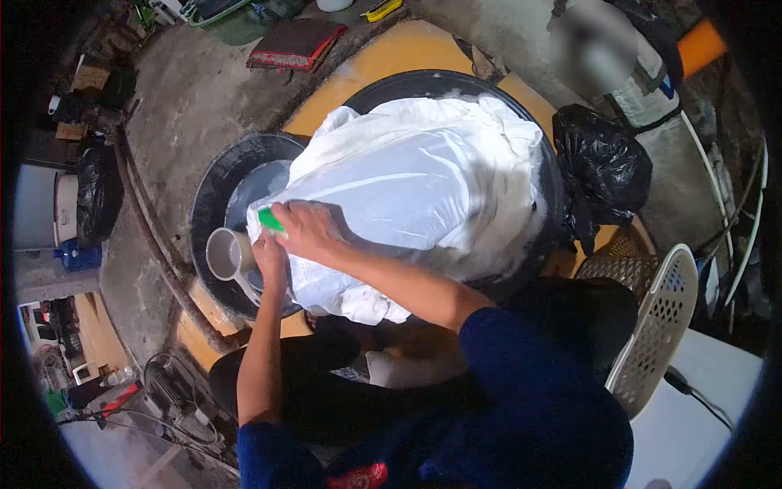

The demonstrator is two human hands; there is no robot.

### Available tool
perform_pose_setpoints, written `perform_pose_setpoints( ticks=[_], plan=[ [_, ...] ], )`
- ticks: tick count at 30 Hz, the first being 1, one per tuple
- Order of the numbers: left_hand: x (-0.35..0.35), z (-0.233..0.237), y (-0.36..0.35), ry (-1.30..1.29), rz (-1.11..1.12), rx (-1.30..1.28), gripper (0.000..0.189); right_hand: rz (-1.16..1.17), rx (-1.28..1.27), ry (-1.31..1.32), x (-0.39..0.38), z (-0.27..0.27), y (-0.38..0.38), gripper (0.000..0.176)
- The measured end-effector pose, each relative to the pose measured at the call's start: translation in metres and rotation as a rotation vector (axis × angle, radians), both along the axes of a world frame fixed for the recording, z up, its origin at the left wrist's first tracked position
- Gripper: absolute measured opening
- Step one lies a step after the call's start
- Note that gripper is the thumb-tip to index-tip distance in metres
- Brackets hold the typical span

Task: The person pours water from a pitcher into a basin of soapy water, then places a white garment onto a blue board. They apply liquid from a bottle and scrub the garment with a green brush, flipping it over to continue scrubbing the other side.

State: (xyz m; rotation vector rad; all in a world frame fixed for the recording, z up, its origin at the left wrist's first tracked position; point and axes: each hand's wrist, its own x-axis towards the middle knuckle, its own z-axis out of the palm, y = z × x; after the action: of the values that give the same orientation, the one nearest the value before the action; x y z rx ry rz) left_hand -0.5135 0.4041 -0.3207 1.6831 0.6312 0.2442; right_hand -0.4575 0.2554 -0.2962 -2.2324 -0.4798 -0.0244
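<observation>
A large wet white cloth (383, 175) is spread over the big black tub (556, 191), bunched at its edges and smooth in the middle. My right hand (308, 231) is closed around a small bright green object (270, 219), pressed against the cloth's left end; its exact kind is hidden by the fingers. Close below it, my left hand (270, 254) is closed on the cloth's left edge. Beside the left hand, a light-coloured dipper (226, 253) with a handle rests in the smaller black basin (210, 183), which holds greyish water.
Black plastic bag (603, 163) and perforated beige plastic basket (664, 326) stand to the right. A long curved pole (151, 232) lies at left. Yellow board (366, 69) extends under the tubs. A folded dark mat (297, 43) lies beyond. Another person (643, 85) is at upper right.
</observation>
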Motion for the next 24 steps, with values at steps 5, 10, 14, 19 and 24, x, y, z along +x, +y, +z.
perform_pose_setpoints(
  ticks=[5, 10, 14, 19, 24],
  plan=[
    [-0.013, 0.005, -0.004, 0.08, 0.001, 0.058, 0.052, -0.602, -0.188, 0.193, 0.085, -0.093, -0.181, 0.033],
    [0.001, -0.003, 0.004, 0.105, -0.016, 0.088, 0.051, -0.374, -0.202, -0.229, 0.036, -0.062, -0.094, 0.026],
    [-0.007, -0.01, 0.004, 0.0, 0.012, 0.054, 0.055, -0.161, 0.02, -0.206, -0.031, -0.026, -0.021, 0.026],
    [0.0, 0.001, 0.0, 0.095, 0.014, 0.159, 0.057, -0.588, -0.241, -0.065, 0.032, -0.102, -0.206, 0.017],
    [-0.001, 0.0, 0.002, 0.129, -0.004, 0.213, 0.058, -0.11, 0.004, -0.069, -0.055, -0.012, -0.043, 0.038]
  ],
)
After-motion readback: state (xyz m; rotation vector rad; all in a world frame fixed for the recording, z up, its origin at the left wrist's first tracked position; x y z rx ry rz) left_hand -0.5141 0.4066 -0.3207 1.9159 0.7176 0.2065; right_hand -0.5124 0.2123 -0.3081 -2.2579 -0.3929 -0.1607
